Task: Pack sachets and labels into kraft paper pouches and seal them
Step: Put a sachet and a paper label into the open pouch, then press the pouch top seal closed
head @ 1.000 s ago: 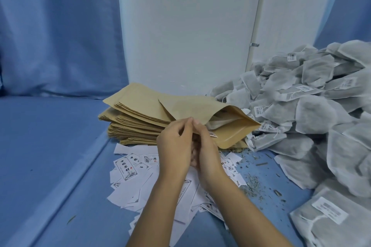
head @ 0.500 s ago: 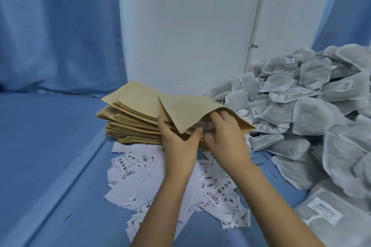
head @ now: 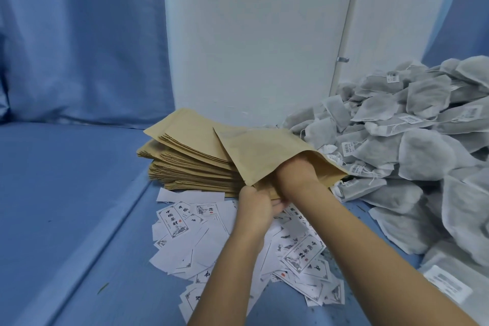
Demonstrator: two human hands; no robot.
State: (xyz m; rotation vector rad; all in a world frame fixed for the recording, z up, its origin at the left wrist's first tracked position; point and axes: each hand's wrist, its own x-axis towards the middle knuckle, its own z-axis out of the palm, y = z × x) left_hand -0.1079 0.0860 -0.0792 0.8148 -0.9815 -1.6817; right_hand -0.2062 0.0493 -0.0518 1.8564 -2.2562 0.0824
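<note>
A kraft paper pouch point(head: 260, 151) lies with its mouth toward me, on top of a stack of flat kraft pouches point(head: 185, 164). My right hand point(head: 296, 167) is pushed inside the pouch's open mouth; its fingers are hidden, so what it holds is out of sight. My left hand point(head: 255, 205) grips the lower lip of the pouch mouth. White printed labels point(head: 301, 253) lie scattered under my forearms. A big heap of grey mesh sachets point(head: 412, 148) rises on the right.
Blue cloth point(head: 66, 206) covers the work surface, with a raised fold running along the left. A white wall panel point(head: 251, 34) and a blue curtain point(head: 79, 34) stand behind. Dried herb crumbs lie among the labels.
My hands rose from above the labels to the pouch. The right hand went deep into the pouch mouth, and the left hand dropped to hold its lower lip.
</note>
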